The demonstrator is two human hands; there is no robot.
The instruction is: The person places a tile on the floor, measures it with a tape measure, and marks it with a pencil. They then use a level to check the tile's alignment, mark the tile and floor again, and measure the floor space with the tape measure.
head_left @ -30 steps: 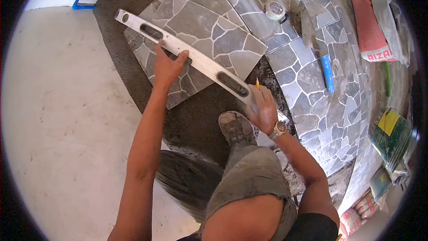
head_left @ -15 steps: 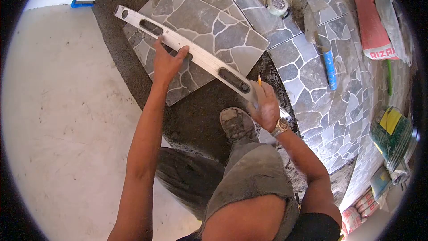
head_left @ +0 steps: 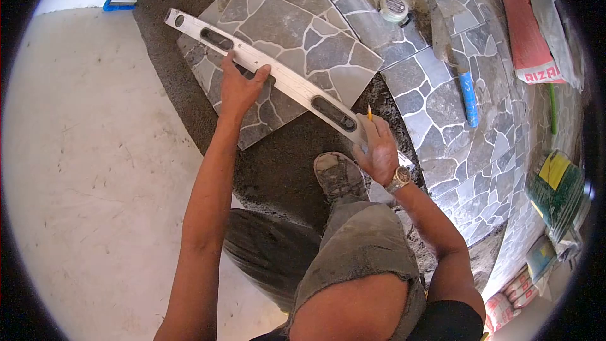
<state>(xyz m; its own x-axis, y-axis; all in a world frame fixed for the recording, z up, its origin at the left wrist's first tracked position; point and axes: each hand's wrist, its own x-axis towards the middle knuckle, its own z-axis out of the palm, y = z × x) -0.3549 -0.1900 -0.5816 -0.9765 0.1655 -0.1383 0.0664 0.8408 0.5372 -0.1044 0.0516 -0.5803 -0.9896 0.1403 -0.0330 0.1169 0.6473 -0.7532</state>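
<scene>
A whitish spirit level [head_left: 265, 74] with oblong cut-outs lies slantwise over a grey stone-patterned tile [head_left: 278, 22]. My left hand [head_left: 242, 91] is closed on the level's near edge around its middle, thumb and fingers against the bar. At the level's lower right end is my right hand [head_left: 379, 155], closed, with a watch on its wrist. A yellow pencil [head_left: 370, 112] sticks up from between its fingers, which also rest against the bar. The tile is set askew on dark mortar [head_left: 278, 164], and its lower part is partly covered by the level and my left hand.
Laid tiles [head_left: 435, 95] to the right carry a tape measure [head_left: 394, 7] and a trowel with a blue handle [head_left: 468, 98]. Farther right are a red sack [head_left: 529, 31] and a green bag [head_left: 555, 192]. My shoe [head_left: 338, 173] stands on the mortar. A white wall [head_left: 101, 151] fills the left.
The whole view has shifted very slightly. Both hands, the level and the tile keep the same places relative to each other.
</scene>
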